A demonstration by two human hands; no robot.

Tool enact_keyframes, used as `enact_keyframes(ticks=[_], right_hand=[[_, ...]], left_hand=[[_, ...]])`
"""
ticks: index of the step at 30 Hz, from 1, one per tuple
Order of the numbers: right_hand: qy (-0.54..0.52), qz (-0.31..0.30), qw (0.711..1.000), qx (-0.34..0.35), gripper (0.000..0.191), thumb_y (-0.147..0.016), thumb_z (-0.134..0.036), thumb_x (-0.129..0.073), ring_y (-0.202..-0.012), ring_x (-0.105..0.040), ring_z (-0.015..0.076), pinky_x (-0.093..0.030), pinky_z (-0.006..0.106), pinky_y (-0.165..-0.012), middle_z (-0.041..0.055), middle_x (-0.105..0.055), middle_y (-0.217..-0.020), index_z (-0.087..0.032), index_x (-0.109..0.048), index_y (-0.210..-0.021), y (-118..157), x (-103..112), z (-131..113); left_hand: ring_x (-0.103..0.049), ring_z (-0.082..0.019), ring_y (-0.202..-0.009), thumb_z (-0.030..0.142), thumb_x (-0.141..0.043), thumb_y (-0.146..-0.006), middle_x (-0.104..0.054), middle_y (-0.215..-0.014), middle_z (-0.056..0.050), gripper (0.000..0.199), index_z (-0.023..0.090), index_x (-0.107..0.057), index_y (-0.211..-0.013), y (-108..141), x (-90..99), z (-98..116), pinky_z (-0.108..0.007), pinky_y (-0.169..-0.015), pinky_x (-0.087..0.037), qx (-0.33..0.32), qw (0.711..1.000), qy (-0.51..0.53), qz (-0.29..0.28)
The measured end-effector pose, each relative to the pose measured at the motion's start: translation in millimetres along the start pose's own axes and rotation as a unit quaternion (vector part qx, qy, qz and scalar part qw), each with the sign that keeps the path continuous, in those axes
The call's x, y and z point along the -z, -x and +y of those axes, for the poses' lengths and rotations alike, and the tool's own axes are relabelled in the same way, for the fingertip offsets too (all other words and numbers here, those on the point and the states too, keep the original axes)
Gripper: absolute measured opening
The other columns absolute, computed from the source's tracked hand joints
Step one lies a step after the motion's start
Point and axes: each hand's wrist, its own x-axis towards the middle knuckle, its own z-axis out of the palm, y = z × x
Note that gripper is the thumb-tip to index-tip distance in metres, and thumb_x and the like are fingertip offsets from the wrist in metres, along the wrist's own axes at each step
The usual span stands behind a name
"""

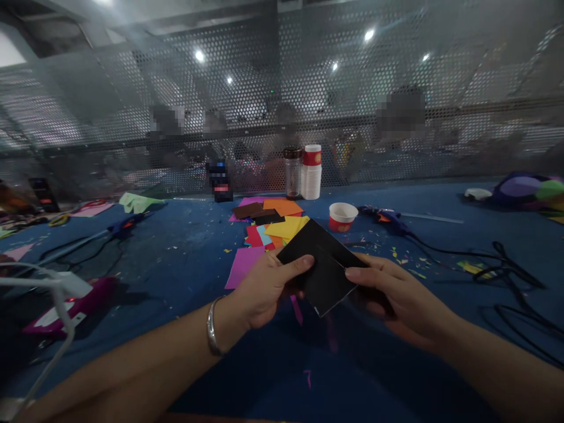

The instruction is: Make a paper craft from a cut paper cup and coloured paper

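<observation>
Black paper (pixel 326 258), with one part folded or laid over another, is held up above the blue table. My left hand (pixel 275 279), with a silver bangle at the wrist, pinches its left side, the thumb lying on top. On the right edge, my right hand (pixel 388 288) grips the same paper between thumb and fingers. The fingers under the sheet are mostly hidden. Just behind it lie a purple sheet (pixel 245 265) and a yellow sheet (pixel 288 227), among other coloured papers.
A red-and-white paper cup (pixel 342 216) stands behind the hands, with stacked cups (pixel 311 176) and a clear bottle (pixel 292 176) farther back. Glue guns (pixel 390 220) with cords lie on both sides. A magenta device (pixel 73 308) sits left. Paper scraps dot the blue table (pixel 185 264).
</observation>
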Motion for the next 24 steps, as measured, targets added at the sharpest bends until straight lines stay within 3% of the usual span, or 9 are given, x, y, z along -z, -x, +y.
enact_keyframes(ticks=[10, 15, 24], right_hand=[[-0.015, 0.021, 1.000, 0.011, 0.036, -0.073, -0.050, -0.076, -0.043, -0.028, 0.0042, -0.016, 0.018, -0.039, -0.0043, -0.049, -0.057, -0.018, -0.061, -0.075, -2.7, -1.6, 6.1], [0.007, 0.037, 0.999, 0.012, 0.036, -0.072, -0.053, -0.077, -0.048, -0.034, 0.0070, -0.021, 0.020, -0.040, -0.0038, -0.047, -0.058, -0.020, -0.061, -0.070, -3.2, -1.8, 7.4], [-0.017, 0.046, 0.999, -0.007, 0.036, -0.065, -0.048, -0.083, -0.058, -0.041, 0.0088, -0.032, 0.018, -0.048, -0.0046, -0.044, -0.060, -0.020, -0.062, -0.067, -4.2, -3.3, 5.7]], left_hand=[[-0.057, -0.004, -0.047, 0.019, -0.085, -0.069, -0.068, -0.070, 0.000, 0.027, 0.013, -0.068, -0.089, -0.6, -0.9, 7.8, -0.010, -0.036, -0.036, 0.058, 0.997, 0.047, -0.012], [-0.063, -0.009, -0.057, 0.025, -0.087, -0.066, -0.070, -0.079, -0.003, 0.037, 0.012, -0.069, -0.095, 0.3, -1.1, 2.8, -0.014, -0.042, -0.047, 0.035, 0.999, 0.034, -0.024], [-0.062, -0.010, -0.057, 0.027, -0.084, -0.070, -0.069, -0.076, -0.004, 0.032, 0.012, -0.068, -0.094, 4.3, -2.3, -0.3, -0.017, -0.044, -0.049, 0.001, 1.000, 0.008, -0.025]])
